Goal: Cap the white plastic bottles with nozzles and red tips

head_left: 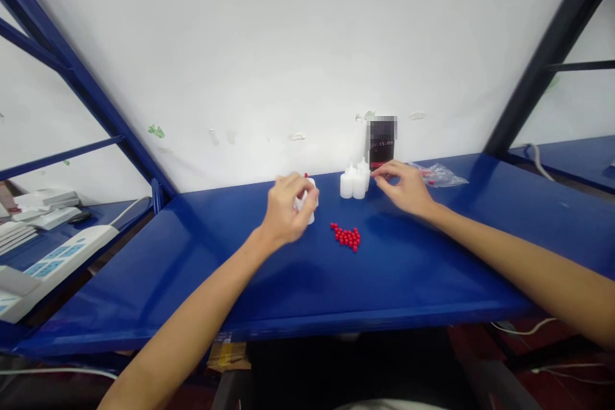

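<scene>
My left hand point(291, 208) is curled around a small white squeeze bottle point(311, 218), mostly hidden by the fingers. A red cap point(306, 175) shows just above that hand; which bottle it sits on is unclear. Farther right, my right hand point(403, 187) has its thumb and fingers extended apart, tips at the right edge of a cluster of white bottles point(358, 184) with pointed nozzles. Whether the fingertips touch a bottle is hard to see. Between the hands, nearer me, several small red caps point(346, 237) lie in a loose group on the blue table point(375, 288).
Behind the bottles, a dark phone-like screen point(382, 147) stands against the white wall point(269, 64). A clear plastic bag point(442, 175) with red pieces lies to the right. Blue frame posts point(91, 83) rise at left, beside a white power strip point(62, 262) on another shelf.
</scene>
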A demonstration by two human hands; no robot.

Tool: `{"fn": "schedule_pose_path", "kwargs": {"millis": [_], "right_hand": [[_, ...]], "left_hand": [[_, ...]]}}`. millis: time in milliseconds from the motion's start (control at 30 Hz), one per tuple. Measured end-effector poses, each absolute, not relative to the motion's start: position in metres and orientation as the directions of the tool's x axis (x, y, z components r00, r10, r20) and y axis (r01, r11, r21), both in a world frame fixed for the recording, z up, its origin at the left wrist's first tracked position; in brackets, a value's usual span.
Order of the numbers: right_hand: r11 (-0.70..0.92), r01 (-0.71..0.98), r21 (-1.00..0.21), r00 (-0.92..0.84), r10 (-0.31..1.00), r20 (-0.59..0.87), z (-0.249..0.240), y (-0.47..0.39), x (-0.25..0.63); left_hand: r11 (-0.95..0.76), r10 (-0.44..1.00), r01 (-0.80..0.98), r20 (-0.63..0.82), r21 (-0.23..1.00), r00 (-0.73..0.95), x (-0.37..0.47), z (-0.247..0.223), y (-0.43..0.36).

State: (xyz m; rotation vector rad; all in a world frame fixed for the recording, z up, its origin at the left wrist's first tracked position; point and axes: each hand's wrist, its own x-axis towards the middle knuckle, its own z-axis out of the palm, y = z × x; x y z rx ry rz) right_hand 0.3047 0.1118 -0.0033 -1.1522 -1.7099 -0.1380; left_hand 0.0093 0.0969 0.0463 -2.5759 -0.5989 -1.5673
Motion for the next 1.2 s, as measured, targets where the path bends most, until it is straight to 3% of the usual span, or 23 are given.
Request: {"fn": "schedule_pose_path", "kwargs": {"millis": [133, 200, 400, 500, 733, 967, 1200], "right_hand": [[0.537, 0.732, -0.420, -0.011, 0.625, 0.780, 0.015, 0.116, 0.303], [0.519, 0.735, -0.437, -0.020, 0.660, 0.751, 0.028, 0.122, 0.302], [0.480, 0.763, -0.433, -0.094, 0.745, 0.661, 0.042, 0.138, 0.302], [0.489, 0.746, -0.452, -0.088, 0.745, 0.662, 0.035, 0.141, 0.301], [0.508, 0.737, -0.445, -0.103, 0.736, 0.669, 0.028, 0.145, 0.297], [0.504, 0.751, -0.427, -0.121, 0.741, 0.661, 0.027, 0.138, 0.294], [0.533, 0.715, -0.452, -0.128, 0.736, 0.665, 0.020, 0.131, 0.286]], "left_hand": [[-0.929, 0.304, 0.023, 0.728, 0.369, 0.615, 0.023, 0.035, 0.068], [-0.882, 0.317, -0.043, 0.657, 0.470, 0.684, 0.025, 0.025, 0.062], [-0.831, 0.435, 0.126, 0.492, 0.541, 0.754, 0.025, 0.003, 0.074], [-0.809, 0.502, 0.208, 0.462, 0.550, 0.731, 0.025, -0.001, 0.083], [-0.811, 0.516, 0.211, 0.498, 0.545, 0.697, 0.025, -0.004, 0.091], [-0.794, 0.543, 0.268, 0.438, 0.545, 0.716, 0.026, -0.004, 0.091], [-0.820, 0.525, 0.228, 0.530, 0.525, 0.667, 0.025, -0.001, 0.089]]}}
